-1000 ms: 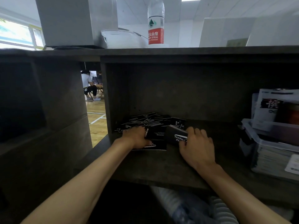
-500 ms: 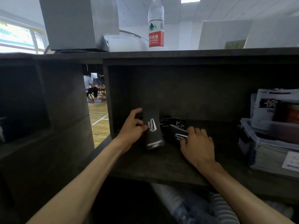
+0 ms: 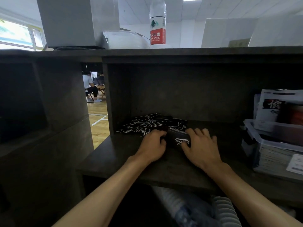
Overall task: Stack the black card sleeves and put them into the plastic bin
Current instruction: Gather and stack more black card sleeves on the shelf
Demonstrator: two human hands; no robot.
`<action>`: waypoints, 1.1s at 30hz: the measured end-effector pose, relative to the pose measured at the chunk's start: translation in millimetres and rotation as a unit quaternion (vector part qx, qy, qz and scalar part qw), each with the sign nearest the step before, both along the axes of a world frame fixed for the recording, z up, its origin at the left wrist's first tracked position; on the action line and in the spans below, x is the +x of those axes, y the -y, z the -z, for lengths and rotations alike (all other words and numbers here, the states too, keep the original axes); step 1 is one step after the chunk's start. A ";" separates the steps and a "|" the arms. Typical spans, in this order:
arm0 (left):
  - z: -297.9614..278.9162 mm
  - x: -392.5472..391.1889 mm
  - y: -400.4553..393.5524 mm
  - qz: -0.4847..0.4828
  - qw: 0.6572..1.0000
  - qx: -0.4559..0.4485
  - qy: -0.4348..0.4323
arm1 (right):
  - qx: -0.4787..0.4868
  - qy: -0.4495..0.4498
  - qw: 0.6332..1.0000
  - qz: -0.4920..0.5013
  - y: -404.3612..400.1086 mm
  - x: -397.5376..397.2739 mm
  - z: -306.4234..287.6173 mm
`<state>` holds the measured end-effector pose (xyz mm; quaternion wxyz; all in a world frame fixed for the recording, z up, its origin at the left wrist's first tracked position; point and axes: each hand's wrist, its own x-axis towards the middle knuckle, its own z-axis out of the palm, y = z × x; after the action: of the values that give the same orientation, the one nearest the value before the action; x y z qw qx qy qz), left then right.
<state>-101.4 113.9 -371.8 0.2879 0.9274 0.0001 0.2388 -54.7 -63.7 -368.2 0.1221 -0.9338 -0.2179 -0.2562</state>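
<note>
1. While your arms reach into the shelf [image 3: 114,159] cubby, both hands meet at a small stack of black card sleeves [image 3: 177,140] near the middle of the board.
2. Your left hand [image 3: 153,147] has its fingers curled against the stack's left side, so that grip is closed on the stack.
3. Your right hand [image 3: 200,149] lies over the stack's right side with the thumb pressed on the front sleeve and the fingers draped across the top; that grip holds the stack too.
4. White lettering shows on the front sleeve between your two thumbs.
5. Behind and left of the stack, a loose pile of black sleeves [image 3: 144,124] lies fanned out towards the back left corner of the shelf, near the side wall.
6. Your left hand's knuckles are just in front of that pile; you cannot tell from here whether they touch it.
7. At the right edge of the shelf stands the plastic bin [image 3: 255,138], clear-walled and open at the top, well apart from your hands.
8. Paper packs and a printed white bag [image 3: 272,105] already sit inside it.
9. On the counter above the cubby a water bottle [image 3: 157,30] with a red label stands upright, beside a grey box [image 3: 73,22].
</note>
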 end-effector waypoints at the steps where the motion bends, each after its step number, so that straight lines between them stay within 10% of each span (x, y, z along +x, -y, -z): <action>1: -2.8 -1.3 -6.0 0.017 1.000 -0.009 -0.007 | -0.007 -0.018 1.000 -0.018 4.1 2.7 -5.0; 10: 1.6 7.7 -10.6 -0.068 0.973 0.212 -0.060 | -0.081 -0.095 0.992 0.026 11.4 12.2 -15.9; 33: -43.7 -17.2 -23.2 0.021 0.962 0.080 -0.261 | 0.002 0.008 0.999 0.043 6.7 3.6 1.9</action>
<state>-118.6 137.1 -328.1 0.2073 0.9774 0.0366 -0.0187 -51.1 -70.4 -370.1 0.1107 -0.9399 -0.1781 -0.2693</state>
